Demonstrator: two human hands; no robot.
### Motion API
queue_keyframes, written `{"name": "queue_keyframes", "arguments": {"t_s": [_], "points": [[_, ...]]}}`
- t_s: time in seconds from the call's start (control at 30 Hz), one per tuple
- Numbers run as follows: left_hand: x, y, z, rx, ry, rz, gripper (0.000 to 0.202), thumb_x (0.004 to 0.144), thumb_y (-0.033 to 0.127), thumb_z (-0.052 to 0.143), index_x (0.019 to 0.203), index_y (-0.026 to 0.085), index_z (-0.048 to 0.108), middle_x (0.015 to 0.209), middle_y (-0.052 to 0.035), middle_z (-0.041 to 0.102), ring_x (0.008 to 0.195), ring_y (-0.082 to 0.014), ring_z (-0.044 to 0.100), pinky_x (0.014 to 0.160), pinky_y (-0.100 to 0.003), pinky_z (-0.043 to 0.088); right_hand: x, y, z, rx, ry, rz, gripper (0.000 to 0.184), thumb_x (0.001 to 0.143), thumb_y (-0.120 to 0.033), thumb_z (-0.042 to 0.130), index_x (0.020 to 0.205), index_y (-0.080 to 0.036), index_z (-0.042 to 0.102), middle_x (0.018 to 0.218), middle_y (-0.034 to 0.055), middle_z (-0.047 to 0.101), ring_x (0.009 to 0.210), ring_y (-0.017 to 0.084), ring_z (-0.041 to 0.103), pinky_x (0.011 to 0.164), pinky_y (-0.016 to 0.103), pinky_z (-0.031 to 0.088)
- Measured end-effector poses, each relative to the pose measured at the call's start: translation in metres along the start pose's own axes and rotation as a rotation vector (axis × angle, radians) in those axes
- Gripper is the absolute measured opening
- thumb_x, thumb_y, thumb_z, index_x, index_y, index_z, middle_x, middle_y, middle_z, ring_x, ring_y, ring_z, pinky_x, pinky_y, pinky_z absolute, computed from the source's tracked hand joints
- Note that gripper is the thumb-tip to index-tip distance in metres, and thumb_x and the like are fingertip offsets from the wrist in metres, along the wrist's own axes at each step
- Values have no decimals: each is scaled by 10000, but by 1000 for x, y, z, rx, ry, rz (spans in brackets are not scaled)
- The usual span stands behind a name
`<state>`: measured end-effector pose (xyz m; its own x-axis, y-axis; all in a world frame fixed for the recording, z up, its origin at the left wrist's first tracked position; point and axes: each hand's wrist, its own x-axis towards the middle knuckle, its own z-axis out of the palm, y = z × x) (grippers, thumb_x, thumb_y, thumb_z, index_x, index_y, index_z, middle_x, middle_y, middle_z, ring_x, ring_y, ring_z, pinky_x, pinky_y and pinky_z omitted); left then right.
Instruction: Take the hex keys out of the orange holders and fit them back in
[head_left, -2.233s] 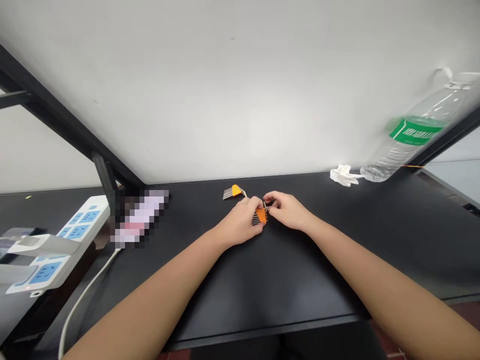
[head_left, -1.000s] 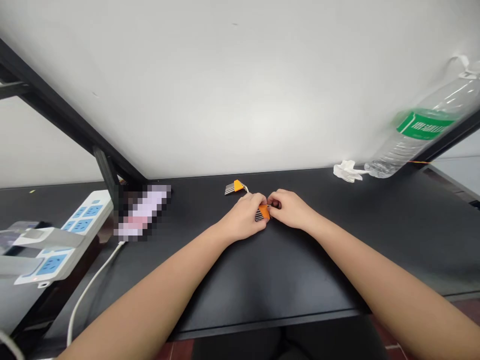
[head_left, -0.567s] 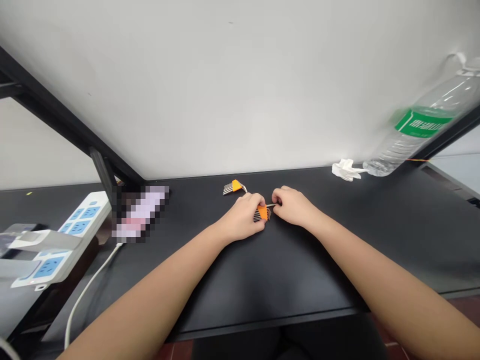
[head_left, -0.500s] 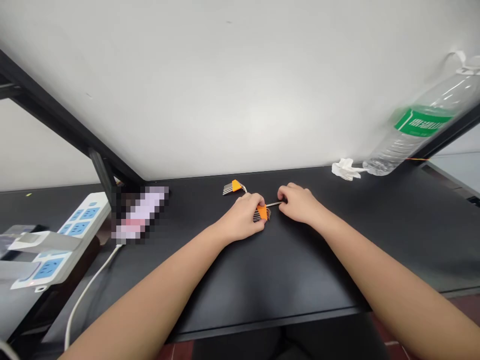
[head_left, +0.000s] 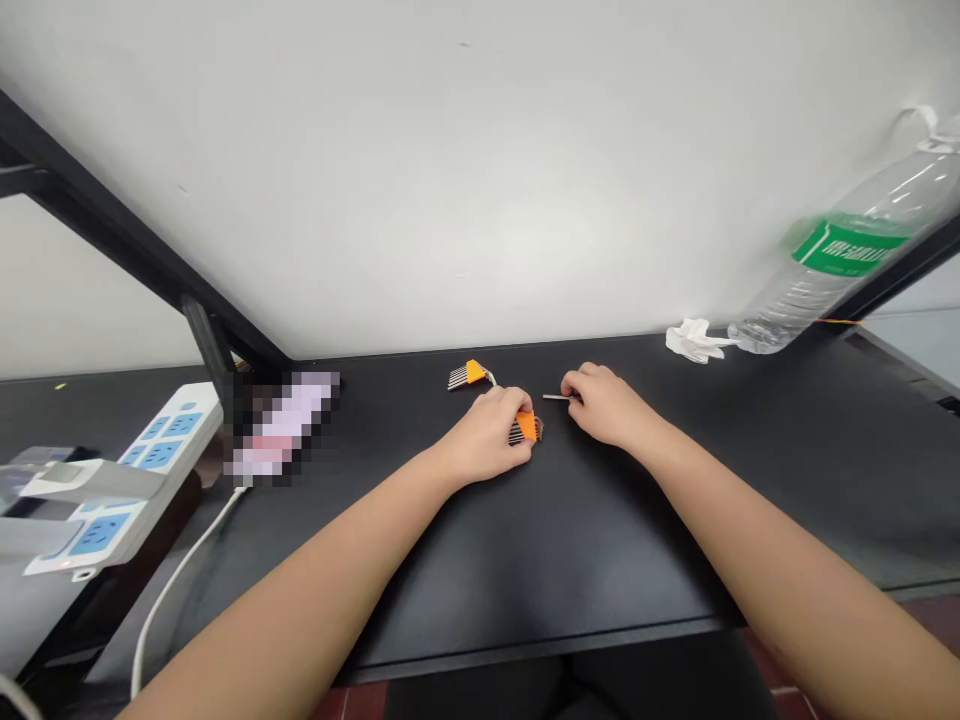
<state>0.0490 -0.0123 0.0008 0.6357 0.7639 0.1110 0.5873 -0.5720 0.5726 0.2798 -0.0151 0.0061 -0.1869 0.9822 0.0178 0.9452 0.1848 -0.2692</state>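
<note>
On the black table (head_left: 525, 560) my left hand (head_left: 487, 440) is closed around an orange holder with several thin metal pins (head_left: 525, 429) sticking out of it. My right hand (head_left: 604, 405) pinches one thin metal pin (head_left: 555, 397), held clear of the holder and a little to its right. A second orange holder with metal pins (head_left: 468, 376) lies just behind my left hand, untouched.
A white power strip with blue sockets (head_left: 127, 480) and its cable sit at the left edge. A crumpled white tissue (head_left: 694, 340) and a clear water bottle with a green label (head_left: 840, 260) are at the back right. A white wall rises behind the table.
My right hand has drawn one metal pin out of the orange holder and moved right and away with it. My left hand has kept the holder in place.
</note>
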Motion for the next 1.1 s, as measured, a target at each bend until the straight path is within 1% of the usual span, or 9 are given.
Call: {"name": "queue_keyframes", "arguments": {"t_s": [0.13, 0.27, 0.4, 0.57, 0.77, 0.87, 0.97, 1.03, 1.1], "points": [[1, 1, 1, 3, 8, 12, 300, 771, 215, 662, 1040, 225, 528, 1045, -50, 620, 977, -235, 554, 856, -391, 486, -3, -7, -3, 35, 92, -50, 137, 880, -198, 548, 999, -210, 612, 1087, 80, 629, 1019, 257, 560, 859, 380, 402], [2, 2, 1, 15, 16, 57, 245, 783, 207, 652, 984, 221, 513, 987, -32, 620, 934, -220, 553, 884, -396, 474, -6, -27, 1, 119, 20, -149, 83, 869, -286, 567, 897, -208, 572, 994, 52, 621, 948, 228, 560, 841, 368, 387], [2, 4, 1, 36, 10, 61, 235, 783, 201, 646, 969, 221, 505, 991, -32, 626, 946, -227, 557, 891, -404, 471, -4, -33, 5, 32, -32, -101, 129, 848, -323, 571, 903, -206, 563, 996, 71, 608, 927, 244, 553, 820, 384, 363], [2, 5, -1, 48, -8, 54, 266, 774, 198, 649, 1001, 220, 512, 1016, -38, 633, 961, -232, 564, 904, -415, 476, -5, -28, 2, -101, -18, -10, 211, 815, -332, 589, 985, -208, 568, 1037, 102, 579, 958, 279, 534, 820, 408, 365], [1, 5, -3, 38, -8, 32, 274, 760, 195, 657, 992, 220, 514, 1021, -49, 637, 965, -236, 568, 901, -413, 488, -11, -17, -6, -219, 30, 23, 359, 777, -229, 583, 1135, -204, 573, 1175, 145, 550, 1024, 311, 504, 847, 450, 393], [0, 6, -4, 30, -6, 7, 268, 759, 194, 664, 988, 223, 528, 1036, -59, 644, 985, -250, 577, 894, -418, 498, -11, -5, -9, -183, 44, 71, 469, 790, -273, 605, 1251, -208, 549, 1333, 170, 501, 1154, 362, 472, 877, 489, 417], [-1, 6, -5, 7, -6, -10, 285, 752, 188, 675, 1004, 226, 548, 1061, -64, 650, 995, -255, 586, 888, -420, 508, -9, 7, -11, -94, 8, 125, 529, 832, -365, 615, 1327, -200, 529, 1377, 182, 485, 1193, 381, 474, 859, 475, 458], [-1, 6, -5, 3, -3, -17, 296, 750, 195, 683, 1014, 228, 554, 1067, -66, 647, 991, -256, 589, 878, -418, 512, -6, 12, -10, -46, -34, 114, 500, 865, -362, 601, 1330, -187, 551, 1350, 183, 513, 1178, 373, 492, 855, 453, 477], [-1, 5, -5, 10, 1, -11, 293, 752, 203, 683, 1013, 226, 552, 1058, -65, 643, 987, -254, 589, 877, -416, 512, -4, 13, -8, -15, -55, 66, 403, 883, -280, 585, 1272, -177, 605, 1301, 171, 550, 1162, 346, 510, 900, 432, 480]]}}
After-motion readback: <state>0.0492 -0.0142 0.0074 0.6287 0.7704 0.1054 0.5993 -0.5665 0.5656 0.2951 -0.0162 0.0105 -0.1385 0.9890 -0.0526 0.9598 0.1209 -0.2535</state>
